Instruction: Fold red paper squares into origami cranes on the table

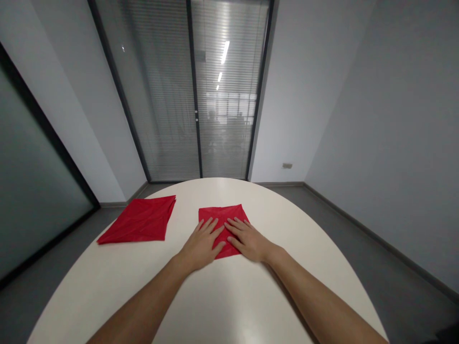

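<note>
A folded red cloth lies flat on the white table, partly covered by both hands. My left hand rests palm down on its left side, fingers spread. On the right side of the same cloth lies my right hand, also flat with the fingers apart. The two hands are close together but not touching. Farther left, a larger folded red cloth lies apart from both hands, its layers showing at the right corner.
The round white table fills the lower view. Beyond its far edge stands a glass partition with blinds and dark frames. Grey walls rise to the right, with a small socket plate low down.
</note>
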Demonstrator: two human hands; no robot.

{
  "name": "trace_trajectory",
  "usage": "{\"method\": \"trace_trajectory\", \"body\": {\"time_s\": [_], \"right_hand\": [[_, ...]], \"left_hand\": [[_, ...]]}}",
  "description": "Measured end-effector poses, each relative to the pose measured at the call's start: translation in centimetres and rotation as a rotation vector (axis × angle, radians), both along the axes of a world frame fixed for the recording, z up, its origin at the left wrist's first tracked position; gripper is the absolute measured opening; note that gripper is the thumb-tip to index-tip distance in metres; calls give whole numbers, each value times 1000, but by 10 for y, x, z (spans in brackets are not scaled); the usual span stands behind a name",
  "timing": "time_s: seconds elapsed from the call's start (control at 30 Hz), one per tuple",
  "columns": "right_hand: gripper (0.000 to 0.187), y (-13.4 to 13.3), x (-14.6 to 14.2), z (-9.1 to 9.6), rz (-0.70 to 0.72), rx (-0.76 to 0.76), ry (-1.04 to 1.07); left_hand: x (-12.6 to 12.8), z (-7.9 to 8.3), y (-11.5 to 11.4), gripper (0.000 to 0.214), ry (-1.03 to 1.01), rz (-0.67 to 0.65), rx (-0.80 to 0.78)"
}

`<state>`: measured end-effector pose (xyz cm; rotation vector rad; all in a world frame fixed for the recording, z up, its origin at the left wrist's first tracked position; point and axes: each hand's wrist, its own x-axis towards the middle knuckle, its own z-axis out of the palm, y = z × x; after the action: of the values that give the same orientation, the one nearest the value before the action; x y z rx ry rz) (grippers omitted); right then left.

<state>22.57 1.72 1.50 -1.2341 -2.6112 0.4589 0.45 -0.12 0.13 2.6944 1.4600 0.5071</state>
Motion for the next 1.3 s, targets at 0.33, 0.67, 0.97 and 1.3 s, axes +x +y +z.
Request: {"method": "trace_trajectory", "body": {"time_s": [0.33,0.67,0.97,1.3], "right_hand": [[61,4,4,-5,-33,-18,-12],[54,1,17,19,11,-92,-26],[56,-1,28,18,-16,-50,28],[42,1,28,16,107,83,146]], "left_hand": [[-3,3,-3,48,-79,-154,-92],[-2,-1,1,48,-36,-32,-74],[-2,4,-1,32,-158,-102,-83],[-3,2,2,25,-187,-60,-119]]}}
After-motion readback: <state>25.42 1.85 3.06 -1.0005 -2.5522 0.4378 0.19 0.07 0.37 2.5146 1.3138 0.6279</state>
